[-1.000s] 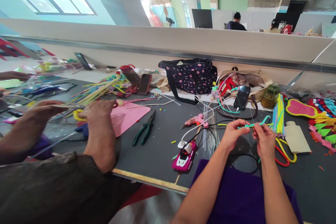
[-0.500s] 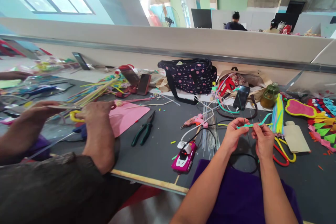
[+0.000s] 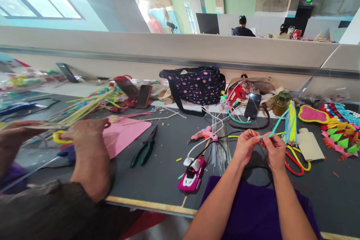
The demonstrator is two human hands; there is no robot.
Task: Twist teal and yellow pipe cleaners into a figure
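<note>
My left hand (image 3: 246,145) and my right hand (image 3: 274,150) meet above the dark table, both closed in a pinch. Between their fingertips is a turquoise pipe cleaner (image 3: 278,123), whose free end rises to the right past my right hand. Thin wires cross at the same spot, partly hidden by the fingers. Beyond my right hand stands a bundle of yellow and pastel pipe cleaners (image 3: 287,129). Scissors (image 3: 295,165) with red and yellow handles lie just right of my right wrist. Behind my hands a phone (image 3: 252,106) leans upright with a cable plugged in.
To my left lie a pink glue gun (image 3: 206,133), clear sticks (image 3: 218,153), a magenta car-shaped power socket (image 3: 191,180) and green-handled pliers (image 3: 144,148). A co-worker's hand (image 3: 90,135) works near a pink sheet (image 3: 123,135). A patterned bag (image 3: 197,86) stands against the partition.
My hands have drawn closer together at the pipe cleaner. Less of it shows by my left fingers, and its free end stretches further up to the right. The camera view has shifted slightly.
</note>
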